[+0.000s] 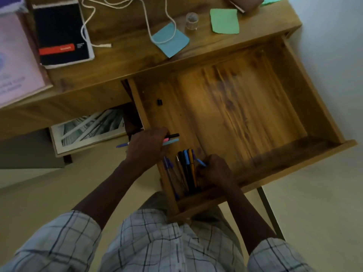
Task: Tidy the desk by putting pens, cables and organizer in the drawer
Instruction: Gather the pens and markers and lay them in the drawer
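So the row of pens [186, 169] already sits in the near left corner of the drawer [245, 114], long axes running front to back along the left side wall. I count roughly seven, though they overlap and the frame is dim, so don't hold me to it. The right hand [216, 169] is down in the drawer against the right edge of that row, fingers curled, and it looks like it's pinching one blue pen [201, 162] by its end. The left hand [145, 148] is the one that matters: it grips a bundle of pens [170, 139] over the drawer's left wall, just beyond the far end of the row. That bundle lies crosswise, about square to the pens below. I see three tips out one side (black, pink, light blue) and one purple end out the other, so three at least. My guess is the bundle needs swinging round to line up with the row before it goes down, and the left hand is plainly nearer that spot. There's also one small black thing [160, 102] on the drawer floor. Up on the desk [127, 61] there's one white cable [88, 26] not yet put away, three sticky notes, one dark notebook [62, 32] and one clear cup [192, 20]. I can't pick out an organizer for sure.
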